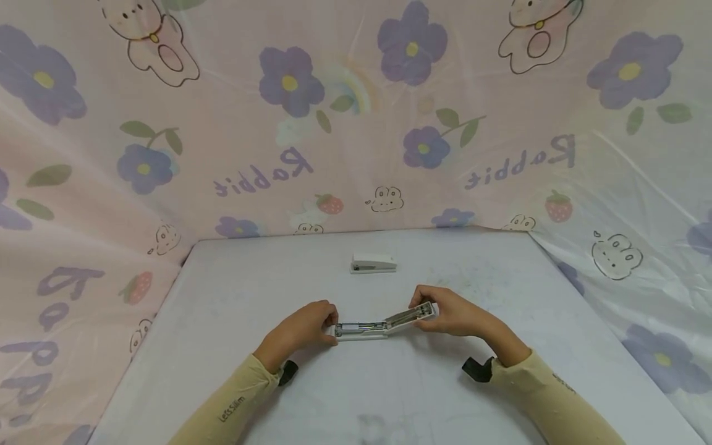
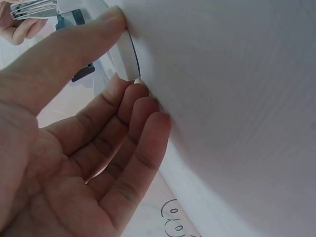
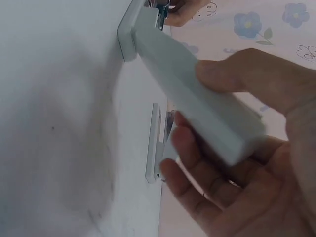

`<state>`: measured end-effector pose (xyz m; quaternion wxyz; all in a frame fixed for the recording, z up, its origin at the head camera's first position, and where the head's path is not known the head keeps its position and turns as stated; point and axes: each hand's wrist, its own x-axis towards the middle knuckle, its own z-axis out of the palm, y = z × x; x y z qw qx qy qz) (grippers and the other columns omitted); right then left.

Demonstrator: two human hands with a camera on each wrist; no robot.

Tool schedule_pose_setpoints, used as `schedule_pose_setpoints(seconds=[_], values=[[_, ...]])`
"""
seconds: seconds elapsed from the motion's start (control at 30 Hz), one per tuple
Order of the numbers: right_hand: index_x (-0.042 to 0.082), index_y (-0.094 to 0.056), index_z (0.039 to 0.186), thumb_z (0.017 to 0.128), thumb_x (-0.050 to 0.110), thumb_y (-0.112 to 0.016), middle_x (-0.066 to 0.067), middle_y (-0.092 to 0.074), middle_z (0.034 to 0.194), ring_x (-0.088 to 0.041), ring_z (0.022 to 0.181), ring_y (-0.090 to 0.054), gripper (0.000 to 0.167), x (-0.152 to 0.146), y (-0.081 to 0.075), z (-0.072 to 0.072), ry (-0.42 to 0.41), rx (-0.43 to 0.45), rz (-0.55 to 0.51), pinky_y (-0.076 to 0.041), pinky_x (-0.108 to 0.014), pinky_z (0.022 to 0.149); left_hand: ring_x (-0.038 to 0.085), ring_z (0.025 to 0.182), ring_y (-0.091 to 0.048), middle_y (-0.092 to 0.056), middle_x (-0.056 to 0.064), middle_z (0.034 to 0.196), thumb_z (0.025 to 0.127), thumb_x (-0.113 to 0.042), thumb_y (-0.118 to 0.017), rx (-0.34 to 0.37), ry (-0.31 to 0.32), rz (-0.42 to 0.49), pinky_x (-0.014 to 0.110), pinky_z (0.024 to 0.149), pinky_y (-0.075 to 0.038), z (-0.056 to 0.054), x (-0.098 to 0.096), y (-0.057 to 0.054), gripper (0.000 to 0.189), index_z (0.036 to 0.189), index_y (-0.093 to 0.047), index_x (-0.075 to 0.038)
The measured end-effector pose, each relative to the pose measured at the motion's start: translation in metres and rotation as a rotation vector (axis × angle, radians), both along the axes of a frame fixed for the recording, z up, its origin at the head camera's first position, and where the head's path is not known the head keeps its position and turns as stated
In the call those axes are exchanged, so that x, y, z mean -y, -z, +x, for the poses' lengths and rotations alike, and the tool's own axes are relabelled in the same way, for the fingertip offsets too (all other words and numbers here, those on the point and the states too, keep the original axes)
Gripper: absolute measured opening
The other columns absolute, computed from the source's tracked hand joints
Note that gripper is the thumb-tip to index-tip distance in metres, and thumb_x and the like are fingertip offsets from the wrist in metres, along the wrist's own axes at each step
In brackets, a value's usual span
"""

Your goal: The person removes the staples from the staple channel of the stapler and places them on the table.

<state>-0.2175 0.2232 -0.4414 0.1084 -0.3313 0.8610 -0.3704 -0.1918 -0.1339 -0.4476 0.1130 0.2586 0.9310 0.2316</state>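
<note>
Stapler (image 1: 385, 326) sits unfolded, lower centre. I see the left hand (image 1: 305, 323) pinching its base (image 1: 361, 337), likely for steadiness, the right hand (image 1: 453, 312) gripping its top (image 1: 408, 316) (second stapler (image 1: 374, 263) above).

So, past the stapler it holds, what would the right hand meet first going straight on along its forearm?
Probably the other white stapler, farther back on the table, though height is unclear.

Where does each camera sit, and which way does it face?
Head: head-worn, facing forward and down at the tabletop; left hand, right hand, sleeves show.
Left wrist: wrist-worn, facing the left hand on the opened stapler; right hand partly shows.
Right wrist: wrist-worn, facing the right hand gripping that stapler; left hand partly shows.
Shared: head and right-wrist views both show the second stapler.
</note>
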Motion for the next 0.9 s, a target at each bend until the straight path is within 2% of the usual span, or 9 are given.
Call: schedule_pose_setpoints(seconds=[0.13, 0.27, 0.37, 0.47, 0.63, 0.77, 0.9], values=[[0.021, -0.066, 0.109, 0.094, 0.018, -0.084, 0.011, -0.071, 0.105, -0.012, 0.101, -0.066, 0.023, -0.002, 0.002, -0.001, -0.011, 0.005, 0.054, -0.052, -0.036, 0.09, 0.014, 0.085, -0.049, -0.058, 0.002, 0.092, 0.083, -0.008, -0.094, 0.007, -0.012, -0.001, 0.033, 0.079, -0.047, -0.001, 0.002, 0.003, 0.033, 0.098, -0.064, -0.006], [0.02, -0.064, 0.11, 0.096, 0.02, -0.082, 0.008, -0.07, 0.113, -0.017, 0.112, -0.069, 0.023, -0.004, 0.006, -0.002, -0.024, 0.013, 0.112, -0.054, -0.042, 0.096, 0.014, 0.085, -0.049, -0.057, 0.001, 0.092, 0.083, -0.009, -0.094, 0.012, -0.018, 0.002, 0.033, 0.079, -0.047, -0.002, 0.004, 0.008, 0.033, 0.098, -0.064, -0.008], [0.019, -0.064, 0.111, 0.097, 0.021, -0.082, 0.005, -0.069, 0.117, -0.021, 0.117, -0.069, 0.023, -0.005, 0.007, -0.003, -0.03, 0.019, 0.127, -0.054, -0.046, 0.099, 0.015, 0.084, -0.049, -0.057, 0.001, 0.091, 0.083, -0.009, -0.094, 0.015, -0.013, 0.013, 0.033, 0.079, -0.047, -0.002, 0.005, 0.008, 0.034, 0.097, -0.063, -0.008], [0.018, -0.066, 0.114, 0.096, 0.021, -0.083, 0.005, -0.07, 0.117, -0.019, 0.114, -0.068, 0.025, -0.005, 0.005, -0.002, -0.026, 0.002, 0.123, -0.054, -0.044, 0.097, 0.014, 0.084, -0.049, -0.057, 0.001, 0.091, 0.083, -0.009, -0.094, 0.021, -0.007, 0.02, 0.032, 0.079, -0.048, -0.001, 0.005, 0.005, 0.034, 0.097, -0.063, -0.007], [0.014, -0.068, 0.117, 0.097, 0.025, -0.083, 0.004, -0.068, 0.115, -0.016, 0.107, -0.064, 0.026, 0.004, 0.003, 0.004, 0.009, -0.121, 0.088, -0.054, -0.041, 0.095, 0.013, 0.084, -0.049, -0.056, 0.001, 0.091, 0.082, -0.008, -0.095, 0.022, 0.004, 0.026, 0.029, 0.078, -0.047, -0.002, 0.004, 0.003, 0.035, 0.097, -0.063, -0.006], [0.011, -0.069, 0.115, 0.098, 0.019, -0.082, 0.0, -0.068, 0.113, -0.021, 0.104, -0.062, 0.024, 0.021, 0.001, 0.009, 0.026, -0.226, 0.026, -0.054, -0.044, 0.094, 0.013, 0.083, -0.048, -0.056, 0.001, 0.09, 0.082, -0.007, -0.094, 0.022, 0.004, 0.025, 0.029, 0.078, -0.047, -0.003, 0.003, 0.003, 0.034, 0.097, -0.064, -0.006], [0.009, -0.069, 0.114, 0.096, 0.014, -0.083, -0.001, -0.067, 0.112, -0.027, 0.105, -0.062, 0.023, 0.039, 0.0, 0.013, -0.001, -0.267, -0.025, -0.055, -0.047, 0.093, 0.013, 0.084, -0.049, -0.057, 0.001, 0.091, 0.082, -0.008, -0.094, 0.033, -0.003, 0.031, 0.029, 0.079, -0.048, -0.004, 0.003, 0.004, 0.034, 0.097, -0.064, -0.006]])
